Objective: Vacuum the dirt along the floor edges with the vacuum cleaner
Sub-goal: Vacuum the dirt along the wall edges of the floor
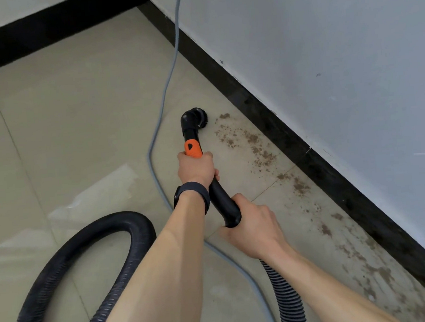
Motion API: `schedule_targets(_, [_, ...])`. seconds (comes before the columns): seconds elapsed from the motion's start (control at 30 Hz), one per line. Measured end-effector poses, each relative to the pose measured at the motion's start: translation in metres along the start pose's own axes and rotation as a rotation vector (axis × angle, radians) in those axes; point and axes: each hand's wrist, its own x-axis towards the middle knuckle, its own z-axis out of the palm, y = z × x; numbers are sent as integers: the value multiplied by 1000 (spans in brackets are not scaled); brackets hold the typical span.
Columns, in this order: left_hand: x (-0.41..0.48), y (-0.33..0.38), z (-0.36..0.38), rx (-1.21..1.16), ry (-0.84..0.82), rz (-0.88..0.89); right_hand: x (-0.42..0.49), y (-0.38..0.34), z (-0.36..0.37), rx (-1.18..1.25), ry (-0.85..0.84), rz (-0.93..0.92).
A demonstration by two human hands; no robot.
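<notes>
Hose: the black ribbed hose (124, 223) loops on the floor (74, 121) at 8 o'clock in the view, and another stretch runs in under the right forearm from 5 o'clock.
Cable: a grey cable (150, 153) drops from 12 o'clock and lies just left of the wand, passing under both arms.
Left hand: the left hand (196, 168), with a dark wristband (193, 189), has its fingers curled round the wand (222, 198) just below the orange collar (192, 148).
Nozzle: the round brush nozzle (197, 117) sits at 12 o'clock from that hand, down at the tile.
Right hand: the right hand (255, 223), at 5 o'clock from the left, grips the wand's lower end where the hose joins.
Dirt: the brown dirt (253, 144) starts just at the nozzle's 3 o'clock and trails toward 5 o'clock.
Skirting: the black skirting (281, 134) borders the dirt, under a pale wall (325, 48).
</notes>
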Motion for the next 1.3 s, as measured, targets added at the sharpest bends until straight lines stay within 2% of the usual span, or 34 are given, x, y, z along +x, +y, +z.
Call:
schedule_targets(0.63, [-9,12,27,90,25,25,4,16,-20,41,26,17])
schedule_targets(1.3, [-8,17,57,131,-17,49,14,33,-29,93,72,45])
